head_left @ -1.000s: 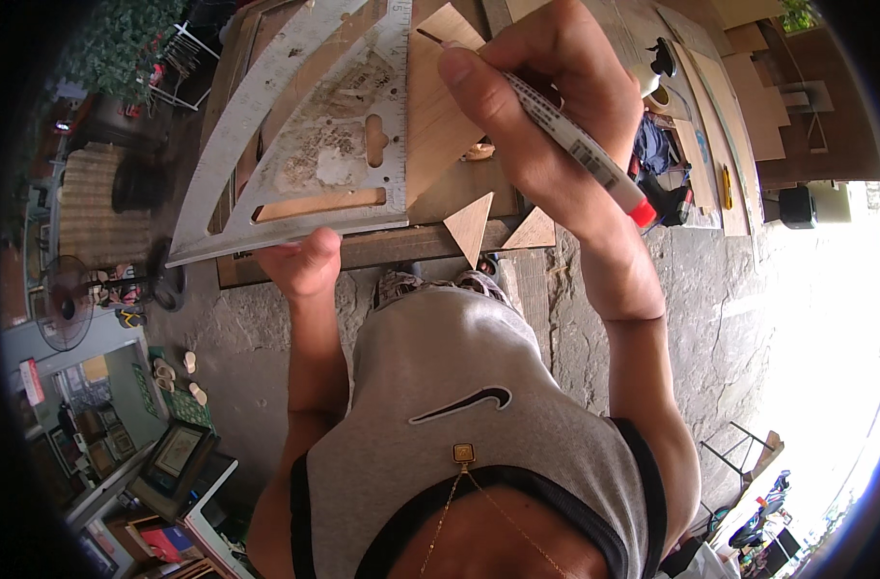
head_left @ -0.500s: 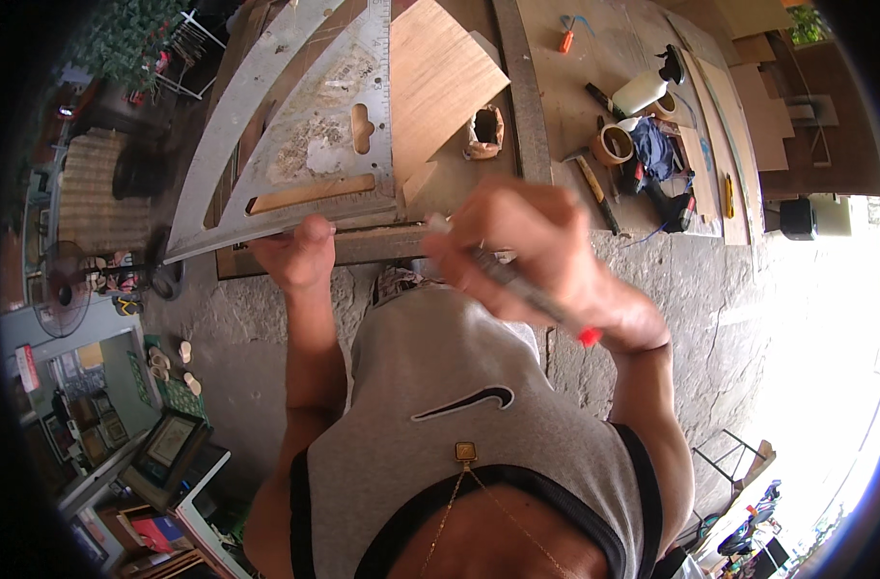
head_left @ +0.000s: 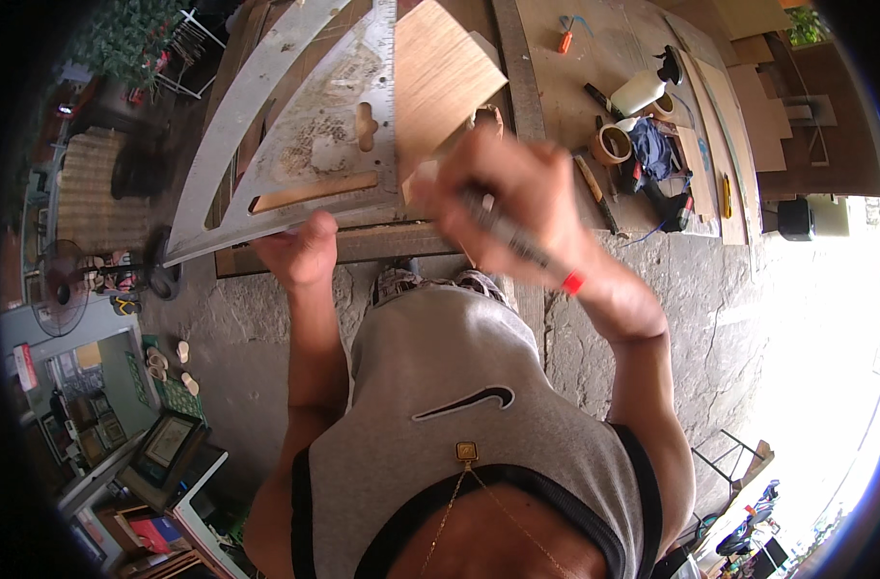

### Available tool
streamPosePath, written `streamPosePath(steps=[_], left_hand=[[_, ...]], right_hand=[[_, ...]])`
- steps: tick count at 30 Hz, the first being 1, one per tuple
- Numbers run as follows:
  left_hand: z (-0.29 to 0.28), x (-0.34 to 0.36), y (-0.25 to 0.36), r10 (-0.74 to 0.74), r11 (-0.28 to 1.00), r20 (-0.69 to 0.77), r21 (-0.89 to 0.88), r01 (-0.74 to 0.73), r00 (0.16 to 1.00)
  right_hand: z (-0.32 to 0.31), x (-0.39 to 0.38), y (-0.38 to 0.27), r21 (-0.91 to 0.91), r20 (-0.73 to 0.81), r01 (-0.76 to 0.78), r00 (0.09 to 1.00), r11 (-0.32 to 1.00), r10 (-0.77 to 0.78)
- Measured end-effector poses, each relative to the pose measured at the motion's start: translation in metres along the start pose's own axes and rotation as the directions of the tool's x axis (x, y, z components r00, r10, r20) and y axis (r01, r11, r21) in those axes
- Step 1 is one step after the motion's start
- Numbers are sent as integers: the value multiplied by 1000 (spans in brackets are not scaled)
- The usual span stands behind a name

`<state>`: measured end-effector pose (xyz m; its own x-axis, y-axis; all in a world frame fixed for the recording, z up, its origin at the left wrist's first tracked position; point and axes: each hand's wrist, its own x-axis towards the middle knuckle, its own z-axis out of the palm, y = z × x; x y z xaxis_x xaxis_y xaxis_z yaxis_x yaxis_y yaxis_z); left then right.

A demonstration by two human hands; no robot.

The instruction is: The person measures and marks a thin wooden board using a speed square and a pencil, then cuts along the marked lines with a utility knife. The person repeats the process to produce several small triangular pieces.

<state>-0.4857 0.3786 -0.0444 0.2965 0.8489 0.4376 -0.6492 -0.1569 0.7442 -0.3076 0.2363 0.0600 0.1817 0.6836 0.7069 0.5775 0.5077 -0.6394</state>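
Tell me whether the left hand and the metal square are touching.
Touching. The head view shows the left hand gripping the metal square along its near edge, thumb lapping over the rim.

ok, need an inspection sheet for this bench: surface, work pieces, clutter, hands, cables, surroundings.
Surface: brown wooden bench, worn-looking.
Work pieces: metal square; pale wooden piece showing along its right edge.
Clutter: to the right, orange-handled tool, white bottle, tape roll, dark blue cloth, yellow cutter.
Hands: left hand grips the square's near edge; right hand, blurred, holds a red-ended marker.
Cables: thin blue strand by the orange-handled tool; cannot tell if cable.
Surroundings: cracked concrete floor; fan and slippers at left.
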Motion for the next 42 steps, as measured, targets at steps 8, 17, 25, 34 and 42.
streamPosePath(steps=[8, 17, 25, 34, 42], left_hand=[[-3, 2, 0, 9, 1000, 51, -23, -8, 999], [4, -5, 3, -11, 1000, 9, -18, 11, 1000], [2, -8, 4, -18, 999, 48, 32, 17, 999], [2, -6, 5, 11, 1000, 35, -26, -10, 999], [-2, -5, 6, 22, 999, 78, -42, -19, 997]], right_hand=[[-9, -10, -13, 35, 122, -89, 989, 995, 85], [-15, 11, -8, 74, 187, -230, 959, 970, 213], [-25, 24, -4, -13, 201, -156, 967, 988, 155], [-22, 35, -2, 122, -81, -221, 970, 968, 231], [-10, 15, -2, -4, 158, -91, 983, 996, 91]])
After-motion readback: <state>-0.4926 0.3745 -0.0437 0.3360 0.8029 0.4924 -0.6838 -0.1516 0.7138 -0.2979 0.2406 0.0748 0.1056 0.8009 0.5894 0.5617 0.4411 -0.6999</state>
